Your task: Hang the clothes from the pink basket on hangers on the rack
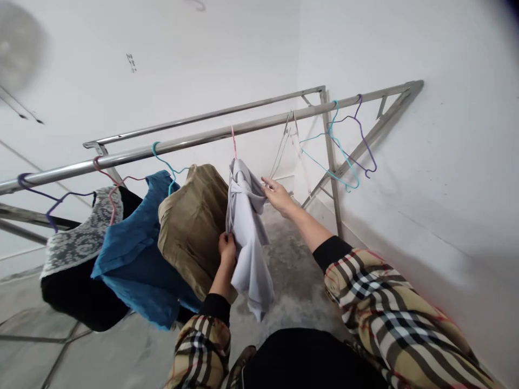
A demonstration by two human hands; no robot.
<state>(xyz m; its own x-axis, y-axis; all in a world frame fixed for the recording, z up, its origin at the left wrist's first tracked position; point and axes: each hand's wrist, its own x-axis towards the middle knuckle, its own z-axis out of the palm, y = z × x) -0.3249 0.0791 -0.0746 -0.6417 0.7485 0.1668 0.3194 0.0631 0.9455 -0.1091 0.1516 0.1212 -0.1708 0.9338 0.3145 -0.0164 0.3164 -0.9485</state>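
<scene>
A light grey garment [251,243] hangs on a pink hanger [234,141] from the metal rail; its upper part is bunched and folded. My left hand [227,249] is closed on the garment's left edge, thumb up. On the other side, my right hand [279,196] has its fingers stretched out and apart, their tips at the garment's upper right side. Just left of the grey garment, an olive-brown top [197,227] hangs close behind my left hand. The exact shape of the grey garment is hidden in its folds.
The metal rail [203,138] crosses the view. Left on it hang a blue shirt [138,265] and a black top with white lace [85,237]. Toward the right hang a turquoise hanger [344,154], a purple hanger [363,138] and pale hangers [284,140], near the white wall [446,162].
</scene>
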